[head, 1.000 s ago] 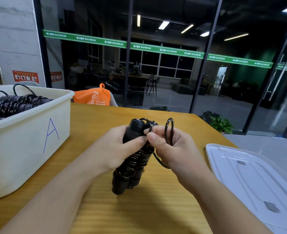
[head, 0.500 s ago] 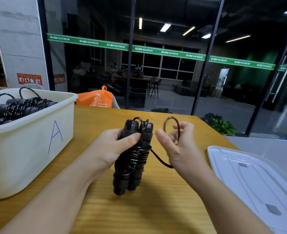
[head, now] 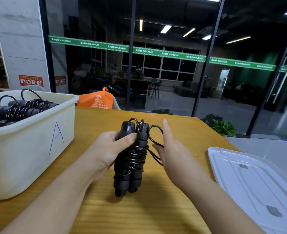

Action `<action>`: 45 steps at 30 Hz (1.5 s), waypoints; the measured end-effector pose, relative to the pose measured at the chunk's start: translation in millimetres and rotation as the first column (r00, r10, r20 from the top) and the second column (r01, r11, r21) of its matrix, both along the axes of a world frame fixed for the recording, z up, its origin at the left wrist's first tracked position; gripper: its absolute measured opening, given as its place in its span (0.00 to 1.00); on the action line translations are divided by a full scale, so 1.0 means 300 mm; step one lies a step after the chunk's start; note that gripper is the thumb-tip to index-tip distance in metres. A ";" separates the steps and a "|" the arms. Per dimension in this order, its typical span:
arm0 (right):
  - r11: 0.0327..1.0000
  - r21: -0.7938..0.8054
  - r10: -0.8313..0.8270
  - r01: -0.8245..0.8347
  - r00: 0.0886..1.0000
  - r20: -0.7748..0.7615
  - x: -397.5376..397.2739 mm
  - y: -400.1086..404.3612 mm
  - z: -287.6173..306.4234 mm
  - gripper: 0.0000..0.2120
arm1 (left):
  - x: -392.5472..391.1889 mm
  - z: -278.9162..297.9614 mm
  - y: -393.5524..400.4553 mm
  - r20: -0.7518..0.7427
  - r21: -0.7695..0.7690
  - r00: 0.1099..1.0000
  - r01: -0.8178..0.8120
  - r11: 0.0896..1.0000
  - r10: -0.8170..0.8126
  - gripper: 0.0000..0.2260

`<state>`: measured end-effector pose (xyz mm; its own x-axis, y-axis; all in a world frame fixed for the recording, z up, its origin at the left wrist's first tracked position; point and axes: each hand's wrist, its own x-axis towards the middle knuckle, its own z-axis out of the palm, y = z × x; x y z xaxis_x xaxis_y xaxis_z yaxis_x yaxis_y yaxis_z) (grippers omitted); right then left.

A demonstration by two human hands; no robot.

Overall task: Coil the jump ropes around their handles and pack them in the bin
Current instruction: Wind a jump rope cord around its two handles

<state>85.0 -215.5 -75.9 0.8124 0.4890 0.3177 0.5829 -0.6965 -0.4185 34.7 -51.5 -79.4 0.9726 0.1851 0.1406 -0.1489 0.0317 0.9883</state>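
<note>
Bin (head: 29,149) left, lid (head: 257,183) right (jump rope (head: 131,157) between)

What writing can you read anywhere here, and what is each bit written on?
"A": hand-drawn in blue on the side of the cream bin.
"MAXIMUM": repeated in white along the green strip across the glass wall; the characters before each one are too small to read.
Orange bag: white print, too blurred to read.
Red signs on the pillar: pictograms, text unreadable.
"AIR" on dark equipment behind the glass; the rest is unclear.
</note>
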 end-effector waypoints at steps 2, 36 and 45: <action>0.999 0.006 0.037 -0.037 0.999 0.033 0.006 -0.005 -0.006 0.35 | 0.001 -0.001 0.002 0.002 0.008 1.000 -0.001 1.000 0.001 0.13; 0.746 0.532 0.034 -0.400 0.821 0.570 0.041 0.042 -0.098 0.12 | 0.001 -0.029 -0.010 0.090 0.133 0.994 0.051 0.990 -0.063 0.15; 0.845 0.353 0.040 -0.401 0.707 0.706 0.048 0.042 -0.092 0.15 | 0.006 -0.043 -0.022 0.145 0.185 0.989 -0.014 0.983 -0.013 0.25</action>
<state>99.4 -202.8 -103.5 0.1932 0.2766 0.9414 0.9351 -0.3425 -0.0912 36.4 -58.1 -92.4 0.9394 0.1428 0.3118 -0.2909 -0.1499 0.9449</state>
